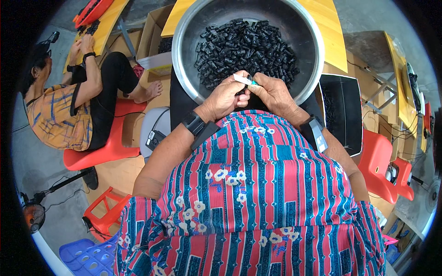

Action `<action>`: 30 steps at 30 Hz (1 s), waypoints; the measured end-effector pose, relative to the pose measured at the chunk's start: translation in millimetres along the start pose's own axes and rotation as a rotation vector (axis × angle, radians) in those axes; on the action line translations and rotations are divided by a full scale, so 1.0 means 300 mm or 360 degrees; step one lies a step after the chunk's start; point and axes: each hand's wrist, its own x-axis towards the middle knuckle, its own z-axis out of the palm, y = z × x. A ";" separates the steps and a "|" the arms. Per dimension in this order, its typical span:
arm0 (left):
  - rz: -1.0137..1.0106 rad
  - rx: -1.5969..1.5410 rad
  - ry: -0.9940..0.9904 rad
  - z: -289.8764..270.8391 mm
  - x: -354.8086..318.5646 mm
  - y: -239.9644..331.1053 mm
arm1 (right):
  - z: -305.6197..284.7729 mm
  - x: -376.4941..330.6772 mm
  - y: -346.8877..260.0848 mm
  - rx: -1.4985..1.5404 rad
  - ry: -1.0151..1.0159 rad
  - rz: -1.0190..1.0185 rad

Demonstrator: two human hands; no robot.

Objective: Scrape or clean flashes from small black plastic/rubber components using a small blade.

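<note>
A wide metal basin sits in front of me, holding a heap of several small black plastic parts. Both my hands meet over its near rim. My left hand is curled with a small black part pinched at its fingertips. My right hand grips a slim white tool with a green end, its tip pointing left toward the left hand's fingers. Each wrist wears a black band.
A seated person on a red chair works at a yellow table to my left. Cardboard boxes stand beside the basin. A black tray of parts lies at right, with red chairs beyond. A fan stands lower left.
</note>
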 end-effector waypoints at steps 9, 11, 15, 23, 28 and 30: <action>0.0040 -0.0037 -0.0030 -0.010 0.007 -0.002 | -0.019 -0.013 0.012 0.0513 0.0268 0.0065; 0.0057 -0.0047 -0.0055 -0.009 0.008 0.002 | -0.029 -0.018 -0.014 0.0753 0.0387 0.0260; 0.0083 -0.0043 0.0027 -0.005 0.009 0.004 | 0.006 -0.005 0.008 0.0379 0.0512 -0.0208; 0.0155 -0.0102 0.0188 -0.005 0.011 0.002 | 0.026 -0.002 0.009 -0.0059 0.0345 -0.0207; 0.0149 -0.0169 0.0182 -0.018 0.017 0.000 | 0.027 -0.001 0.010 -0.0285 0.0366 -0.0281; 0.0154 -0.0163 0.0192 -0.015 0.016 0.000 | 0.023 0.000 0.001 -0.0306 0.0348 -0.0269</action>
